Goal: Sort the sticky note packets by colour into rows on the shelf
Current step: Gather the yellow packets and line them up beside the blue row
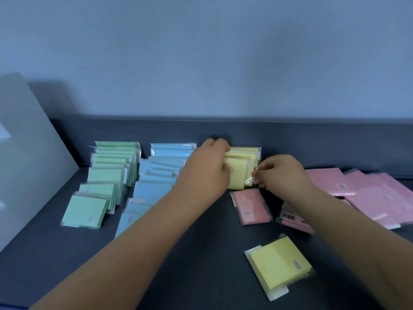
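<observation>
Near the back edge of the dark shelf point(212, 253), the left hand point(207, 166) curls its fingers round the left side of the yellow packet row point(239, 173). The right hand point(279, 173) pinches the row's clear wrapper on the right. The green row point(107, 184) and blue row point(156, 175) lie toward the left edge, the pink packets point(375, 198) toward the right. A loose yellow packet point(279, 269) lies near the front edge.

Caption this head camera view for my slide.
Left hand and right hand grip the yellow packet row beside the blue row; a loose yellow packet lies nearer.

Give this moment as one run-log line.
stage: yellow row | left hand: grips yellow row | right hand: pinches its wrapper edge | unsorted: loose yellow packet, pink packet
</observation>
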